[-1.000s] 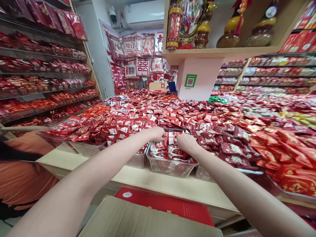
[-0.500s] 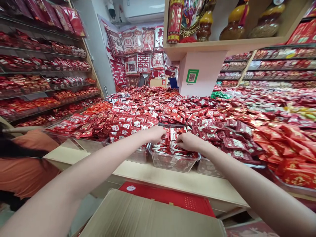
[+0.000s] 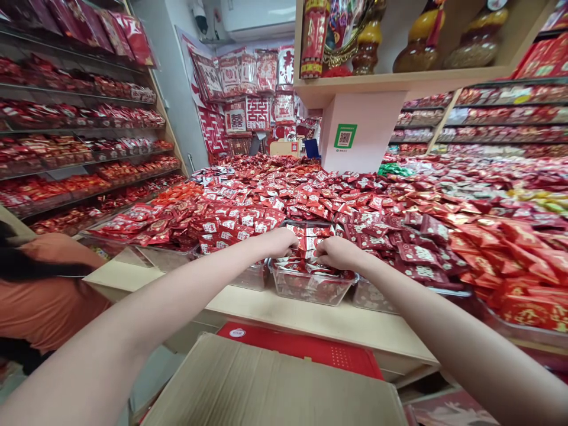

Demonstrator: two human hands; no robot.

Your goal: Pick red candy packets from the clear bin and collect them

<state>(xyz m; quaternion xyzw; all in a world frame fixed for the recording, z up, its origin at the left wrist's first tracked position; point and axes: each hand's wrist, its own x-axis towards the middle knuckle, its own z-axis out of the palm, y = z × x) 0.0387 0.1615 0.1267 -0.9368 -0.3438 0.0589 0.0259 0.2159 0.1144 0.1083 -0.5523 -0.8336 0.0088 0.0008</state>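
Both hands reach into a clear plastic bin point(image 3: 310, 289) at the counter's front edge, which holds small red-and-white wrapped packets point(image 3: 312, 232). At the bin's left side, my left hand point(image 3: 283, 241) is closed, its fingers curled down among the packets. Across from it, my right hand point(image 3: 338, 253) is also closed, fingers bent inward and touching the packets at the right side. A narrow gap showing packets separates the two hands. Whatever the fingertips grip, if anything, is hidden by the hands and wrappers.
Neighbouring bins hold dark red packets point(image 3: 419, 254) and bright red packets point(image 3: 528, 254). A cardboard box point(image 3: 275, 384) stands in front of me, with a red box point(image 3: 302, 349) behind it. Left, a person in an orange top point(image 3: 48, 296) is low beside the counter point(image 3: 248, 305). A wooden shelf point(image 3: 399, 80) overhangs.
Both hands stay in the same bin, with only slight finger shifts. The view has moved a little, and the person at the left has shifted slightly.
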